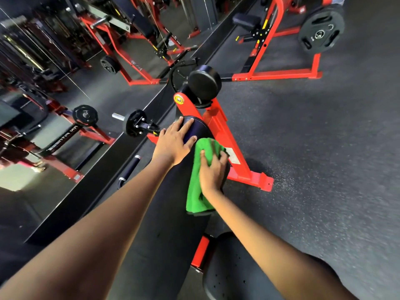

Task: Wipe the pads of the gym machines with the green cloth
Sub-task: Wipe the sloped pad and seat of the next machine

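On the long pad (pixel 173 204), the left hand (pixel 173 144) lies just left of the cloth (pixel 197 187), apparently under the right hand (pixel 213 169).

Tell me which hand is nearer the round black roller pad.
Left. The left hand rests flat high on the long pad, just below the roller pad; the right hand grips the green cloth lower down.

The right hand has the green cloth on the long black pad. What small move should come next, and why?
Probably slide the green cloth up the long black pad toward its far end. The right hand grips the cloth against the pad's right side, and the left hand rests flat on the pad just beyond it, so the left hand would need to lift clear first.
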{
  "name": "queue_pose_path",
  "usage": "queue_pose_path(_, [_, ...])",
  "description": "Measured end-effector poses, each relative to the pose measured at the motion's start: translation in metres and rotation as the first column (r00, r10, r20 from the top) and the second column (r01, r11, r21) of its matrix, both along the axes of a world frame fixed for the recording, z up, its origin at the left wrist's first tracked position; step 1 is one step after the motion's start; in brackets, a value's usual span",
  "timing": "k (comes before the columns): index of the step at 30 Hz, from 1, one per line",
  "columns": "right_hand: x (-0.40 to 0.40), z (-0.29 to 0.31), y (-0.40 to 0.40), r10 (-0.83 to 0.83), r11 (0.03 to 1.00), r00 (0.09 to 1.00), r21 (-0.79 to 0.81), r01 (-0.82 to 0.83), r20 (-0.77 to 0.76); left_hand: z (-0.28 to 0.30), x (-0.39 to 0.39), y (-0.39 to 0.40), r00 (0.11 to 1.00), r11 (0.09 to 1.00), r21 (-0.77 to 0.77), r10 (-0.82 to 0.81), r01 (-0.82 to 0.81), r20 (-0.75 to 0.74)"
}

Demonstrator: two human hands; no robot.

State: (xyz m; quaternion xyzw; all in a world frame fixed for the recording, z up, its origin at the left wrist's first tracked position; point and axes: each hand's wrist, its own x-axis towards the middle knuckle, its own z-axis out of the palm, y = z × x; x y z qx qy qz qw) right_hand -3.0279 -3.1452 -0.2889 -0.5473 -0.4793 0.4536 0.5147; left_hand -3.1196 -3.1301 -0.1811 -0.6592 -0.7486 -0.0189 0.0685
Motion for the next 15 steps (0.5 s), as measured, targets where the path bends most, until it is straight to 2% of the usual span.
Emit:
queue_pose_path(2, [0.006, -0.008, -0.037, 0.099, 0.977, 0.995, 0.188, -0.096, -0.003, -0.001, 0.001, 0.000, 1.000, 1.000, 0.000, -0.005, 0.005, 0.003])
queue_pose_path(4, [0.015, -0.032, -0.063, 0.225, 0.954, 0.974, 0.202, -0.220, -0.002, -0.002, 0.003, -0.001, 1.000, 1.000, -0.001, -0.007, 0.007, 0.000])
queue_pose_path(5, [0.018, -0.043, -0.060, 0.230, 0.962, 0.973, 0.153, -0.224, -0.019, -0.002, 0.002, -0.001, 1.000, 1.000, 0.000, -0.007, 0.007, -0.005])
queue_pose_path(8, [0.015, -0.038, -0.011, 0.076, 0.984, 0.992, -0.153, -0.091, -0.101, 0.000, 0.001, 0.000, 1.000, 1.000, 0.000, 0.001, -0.001, -0.008])
queue_pose_path(9, [0.013, -0.026, 0.005, 0.035, 0.983, 0.995, -0.174, -0.051, -0.096, 0.000, 0.001, 0.000, 1.000, 1.000, -0.004, 0.002, -0.002, -0.003])
queue_pose_path(12, [0.008, 0.012, 0.017, 0.022, 1.000, 0.999, -0.006, -0.022, -0.032, 0.000, 0.001, 0.001, 1.000, 1.000, -0.010, 0.009, -0.009, -0.016])
queue_pose_path(15, [0.001, 0.018, -0.026, 0.034, 0.990, 0.999, 0.138, -0.037, 0.023, 0.002, -0.001, 0.003, 0.998, 0.999, -0.012, 0.032, -0.032, -0.056])
